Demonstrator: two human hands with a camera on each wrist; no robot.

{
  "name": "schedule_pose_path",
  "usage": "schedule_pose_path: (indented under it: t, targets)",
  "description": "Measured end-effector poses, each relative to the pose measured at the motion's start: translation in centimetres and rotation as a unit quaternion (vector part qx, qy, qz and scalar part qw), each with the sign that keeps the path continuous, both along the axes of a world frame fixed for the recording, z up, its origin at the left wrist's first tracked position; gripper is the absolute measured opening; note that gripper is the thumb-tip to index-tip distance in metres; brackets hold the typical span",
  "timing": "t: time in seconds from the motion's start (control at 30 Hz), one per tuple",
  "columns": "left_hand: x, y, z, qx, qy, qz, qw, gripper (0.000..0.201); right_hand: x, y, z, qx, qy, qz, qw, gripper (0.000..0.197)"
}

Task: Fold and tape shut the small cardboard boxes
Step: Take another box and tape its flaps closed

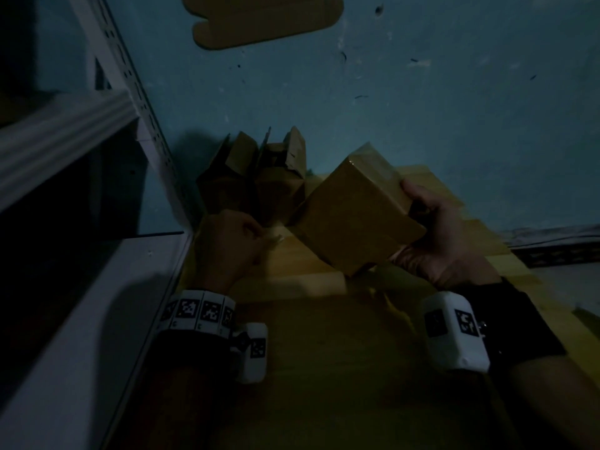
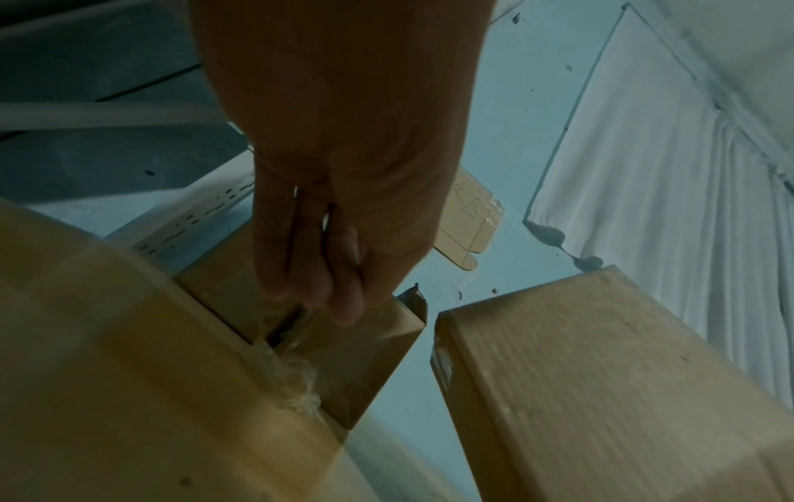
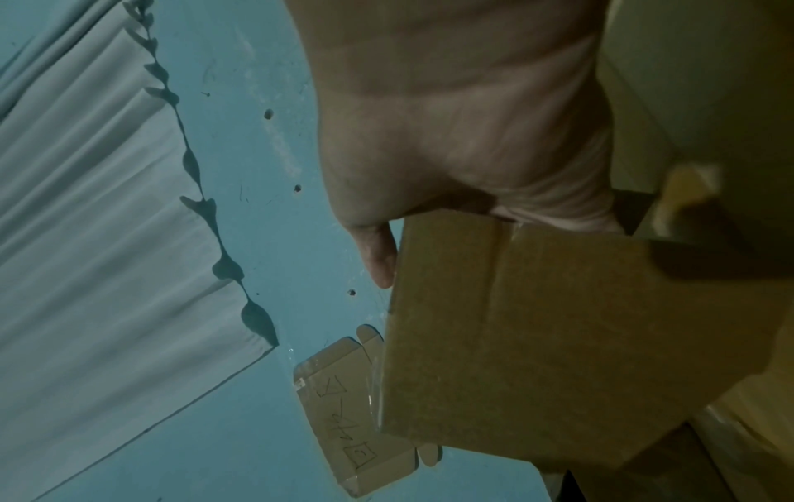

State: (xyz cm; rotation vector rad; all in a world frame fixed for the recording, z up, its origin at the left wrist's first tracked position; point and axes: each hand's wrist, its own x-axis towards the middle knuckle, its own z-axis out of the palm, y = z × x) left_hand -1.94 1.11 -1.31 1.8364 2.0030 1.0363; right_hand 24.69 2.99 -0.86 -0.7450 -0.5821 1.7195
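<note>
A dim scene, seen from the person's head, looking down at a wooden table (image 1: 302, 336) against a blue-green wall (image 1: 422, 92). At centre, slightly toward 3 o'clock, the right hand (image 1: 444, 228) holds a closed, taped cardboard box (image 1: 354, 219) tilted above the table, a corner pointing down. Its fingers (image 1: 410, 190) curl over the box's far edge at 1 o'clock and the thumb props the lower side. The right wrist view shows clear tape running down the box's seam.

At 9 o'clock of the box, the left hand (image 1: 230, 245) hovers low over the table, fingers (image 2: 339, 282) pressed together and curled toward the thumb; they seem to pinch a clear strip of tape, though blur makes this uncertain.

Behind the left hand, at 11 o'clock of the held box, two open boxes (image 1: 259, 177) stand against the wall with flaps up. A flat cardboard cutout (image 1: 266, 21) is on the wall at 12 o'clock. A white metal shelf (image 1: 81, 157) fills the 9 o'clock side.
</note>
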Motion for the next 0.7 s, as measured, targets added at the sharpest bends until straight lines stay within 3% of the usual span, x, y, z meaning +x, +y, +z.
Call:
schedule_pose_path:
  t: [0.13, 0.27, 0.47, 0.6, 0.7]
  targets:
    - [-0.17, 0.45, -0.37, -0.003, 0.017, -0.012, 1.000, 0.024, -0.06, -0.27, 0.32, 0.008, -0.004, -0.001, 1.000, 0.023]
    - [-0.58, 0.68, -1.02, 0.006, 0.007, -0.011, 1.000, 0.016, -0.10, -0.31, 0.26, 0.020, -0.016, 0.010, 1.000, 0.024]
    - [-0.95, 0.43, -0.89, -0.031, -0.007, 0.058, 0.998, 0.013, -0.11, -0.30, 0.13, 0.027, -0.028, 0.014, 0.999, 0.028]
    - [-0.81, 0.44, -0.76, -0.049, -0.015, 0.088, 0.995, 0.035, -0.09, -0.33, 0.17, 0.032, -0.031, 0.013, 0.999, 0.027]
    - [-0.70, 0.59, -0.93, -0.059, -0.036, 0.068, 0.995, 0.037, -0.18, -0.40, 0.21, 0.031, -0.040, 0.011, 0.999, 0.029]
